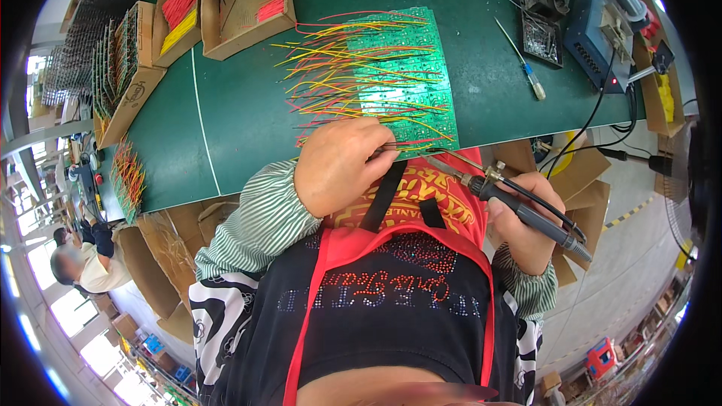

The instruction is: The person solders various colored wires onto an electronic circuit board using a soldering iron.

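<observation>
A green-topped table fills the upper part of the view; on it, near its front edge, lies the green circuit board panel, directly in front of the person; up to the left of it stands an open cardboard box with black and red wire bundles inside; at the table's right end sits a blue box-shaped unit; the left hand is at the panel's near edge, fingers curled and thumb close to forefinger, though whether it pinches a wire I cannot tell; the right hand is closed around the dark handle of a soldering iron, whose front end points left toward the panel's near edge, contact unclear; a screwdriver with a blue and clear handle lies right of the panel; thinnest are the red and yellow wires, spread across the panel and reaching past its left edge.
</observation>
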A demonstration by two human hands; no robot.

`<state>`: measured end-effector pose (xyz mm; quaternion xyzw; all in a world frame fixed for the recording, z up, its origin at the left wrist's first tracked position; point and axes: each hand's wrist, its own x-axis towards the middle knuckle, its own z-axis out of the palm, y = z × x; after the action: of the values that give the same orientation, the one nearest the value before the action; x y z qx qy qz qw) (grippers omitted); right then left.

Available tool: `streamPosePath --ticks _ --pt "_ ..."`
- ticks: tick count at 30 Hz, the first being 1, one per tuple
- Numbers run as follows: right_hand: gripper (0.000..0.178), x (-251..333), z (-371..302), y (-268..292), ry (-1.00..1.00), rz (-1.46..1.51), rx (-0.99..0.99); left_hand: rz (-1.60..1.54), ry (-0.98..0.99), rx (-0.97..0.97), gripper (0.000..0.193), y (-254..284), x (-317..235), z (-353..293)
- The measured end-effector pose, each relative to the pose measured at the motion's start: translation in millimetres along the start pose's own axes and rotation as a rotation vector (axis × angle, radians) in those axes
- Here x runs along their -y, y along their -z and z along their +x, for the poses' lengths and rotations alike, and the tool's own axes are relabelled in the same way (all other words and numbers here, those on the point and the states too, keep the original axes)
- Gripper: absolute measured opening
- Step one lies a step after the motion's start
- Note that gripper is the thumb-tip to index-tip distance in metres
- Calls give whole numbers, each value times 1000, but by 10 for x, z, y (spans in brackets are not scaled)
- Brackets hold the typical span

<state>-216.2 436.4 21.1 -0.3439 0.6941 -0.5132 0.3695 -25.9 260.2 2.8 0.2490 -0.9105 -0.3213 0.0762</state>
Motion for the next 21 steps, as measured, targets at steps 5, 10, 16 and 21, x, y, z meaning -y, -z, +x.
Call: streamPosePath --ticks 5,10,16,21 --pt "19 -16 -15 -9 7 1 -27 -7 27 0 12 39 10 -17" --pt "19 -61 -5 -42 14 -14 -2 21 -1 12 13 25 -33 5" --pt "19 -99 32 -85 8 1 1 -11 17 28 13 17 -12 24" --pt "18 -82 55 -102 -7 -8 17 -4 20 33 14 16 -10 36"
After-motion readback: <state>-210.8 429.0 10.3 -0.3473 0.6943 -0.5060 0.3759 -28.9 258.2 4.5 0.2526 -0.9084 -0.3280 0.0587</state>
